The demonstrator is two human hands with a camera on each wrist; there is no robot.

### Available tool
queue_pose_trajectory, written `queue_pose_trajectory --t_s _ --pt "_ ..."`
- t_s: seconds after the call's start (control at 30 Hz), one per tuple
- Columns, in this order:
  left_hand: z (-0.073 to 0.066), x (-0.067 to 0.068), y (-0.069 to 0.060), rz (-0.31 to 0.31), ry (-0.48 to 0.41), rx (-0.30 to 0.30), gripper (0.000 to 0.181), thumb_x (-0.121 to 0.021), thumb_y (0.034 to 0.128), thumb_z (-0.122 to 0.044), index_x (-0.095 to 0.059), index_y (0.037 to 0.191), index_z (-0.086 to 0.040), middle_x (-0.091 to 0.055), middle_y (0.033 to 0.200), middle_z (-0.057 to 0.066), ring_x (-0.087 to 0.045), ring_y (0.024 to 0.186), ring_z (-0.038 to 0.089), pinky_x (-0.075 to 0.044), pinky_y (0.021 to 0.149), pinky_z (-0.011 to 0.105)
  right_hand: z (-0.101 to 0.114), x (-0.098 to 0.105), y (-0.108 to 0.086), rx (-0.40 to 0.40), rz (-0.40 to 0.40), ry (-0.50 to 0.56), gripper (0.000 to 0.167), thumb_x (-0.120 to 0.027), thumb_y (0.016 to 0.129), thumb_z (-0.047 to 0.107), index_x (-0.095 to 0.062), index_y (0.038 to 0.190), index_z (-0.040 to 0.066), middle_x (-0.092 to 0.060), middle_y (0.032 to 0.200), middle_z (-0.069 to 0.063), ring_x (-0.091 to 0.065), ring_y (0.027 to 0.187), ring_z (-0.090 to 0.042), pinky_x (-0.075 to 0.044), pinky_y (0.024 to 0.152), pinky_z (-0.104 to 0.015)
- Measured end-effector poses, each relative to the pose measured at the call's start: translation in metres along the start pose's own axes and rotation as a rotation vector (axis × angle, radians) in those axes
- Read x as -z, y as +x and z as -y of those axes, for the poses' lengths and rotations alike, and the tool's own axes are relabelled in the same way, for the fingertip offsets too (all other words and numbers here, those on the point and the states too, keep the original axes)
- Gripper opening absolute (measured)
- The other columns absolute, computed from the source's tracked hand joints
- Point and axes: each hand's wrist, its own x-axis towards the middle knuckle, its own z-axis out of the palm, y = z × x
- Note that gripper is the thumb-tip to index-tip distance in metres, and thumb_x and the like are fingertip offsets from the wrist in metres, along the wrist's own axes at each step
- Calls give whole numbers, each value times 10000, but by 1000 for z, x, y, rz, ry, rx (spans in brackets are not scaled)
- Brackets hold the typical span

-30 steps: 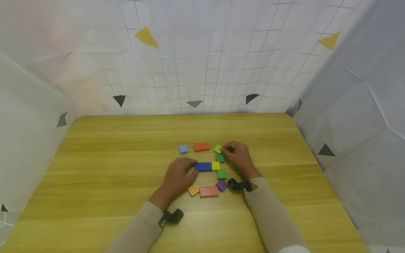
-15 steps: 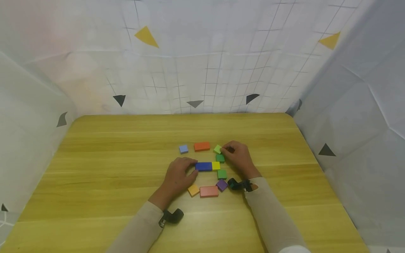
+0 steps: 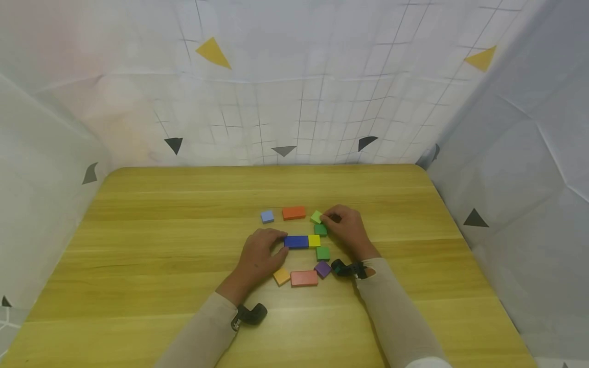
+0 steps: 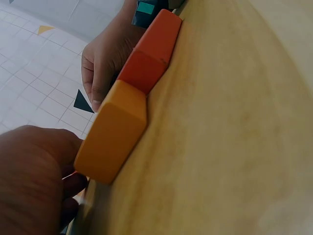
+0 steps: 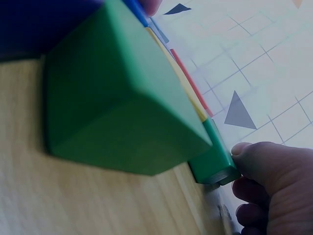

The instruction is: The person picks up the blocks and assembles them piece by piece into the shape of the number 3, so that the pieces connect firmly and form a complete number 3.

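Note:
With thumb and index finger, my left hand (image 3: 261,255) grips the left end of a long blue block (image 3: 296,242). A yellow block (image 3: 314,240) touches the blue one's right end. My right hand (image 3: 348,228) pinches a light green block (image 3: 316,217) that sits turned at an angle. Just below it lies a dark green block (image 3: 320,230), and a green block (image 3: 323,254) sits below the yellow one. In the right wrist view, a near green block (image 5: 112,107) partly covers the row behind it. The left wrist view has a yellow-orange block (image 4: 115,129) beside the left fingers.
A light blue block (image 3: 267,216) and an orange-red block (image 3: 294,213) lie at the back. Nearer the person are a yellow-orange block (image 3: 282,277), a pink block (image 3: 304,278) and a purple block (image 3: 323,269). All rest on the wooden table (image 3: 161,230).

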Motion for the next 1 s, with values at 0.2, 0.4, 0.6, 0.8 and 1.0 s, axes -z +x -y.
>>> queue_pose_trajectory --t_s 0.2,0.4,0.6,0.8,1.0 --pt "0 0 0 -1 0 -3 332 -680 904 -325 -696 1207 -190 -696 1177 -57 -585 1099 169 -458 953 387 0 0 0 2 1 8 75 -744 904 269 -739 926 198 -711 921 50 -635 838 -127 -538 775 -356" --pt "1 -1 -1 -4 0 -4 336 -681 907 -331 -690 1215 -196 -692 1182 -66 -580 1105 153 -457 958 385 1 1 -1 -3 8 5 92 -737 909 275 -742 935 188 -715 930 39 -637 847 -138 -540 779 -366" --pt "0 -1 -1 -3 -6 4 337 -682 905 -332 -689 1213 -197 -691 1181 -70 -577 1104 148 -456 956 391 1 1 0 9 6 -16 112 -740 907 279 -747 939 172 -720 926 27 -641 840 -144 -542 770 -363" --pt "-2 0 -1 9 -5 16 337 -677 909 -326 -686 1219 -193 -689 1187 -66 -574 1108 155 -449 962 392 1 1 0 13 6 -16 110 -741 906 283 -749 937 178 -717 917 39 -635 826 -132 -539 754 -348" --pt "-2 0 -1 9 -9 20 337 -679 908 -323 -687 1217 -190 -691 1182 -63 -574 1106 156 -448 962 390 0 0 0 17 2 -15 103 -740 907 286 -748 929 186 -714 905 52 -635 816 -119 -541 749 -345"
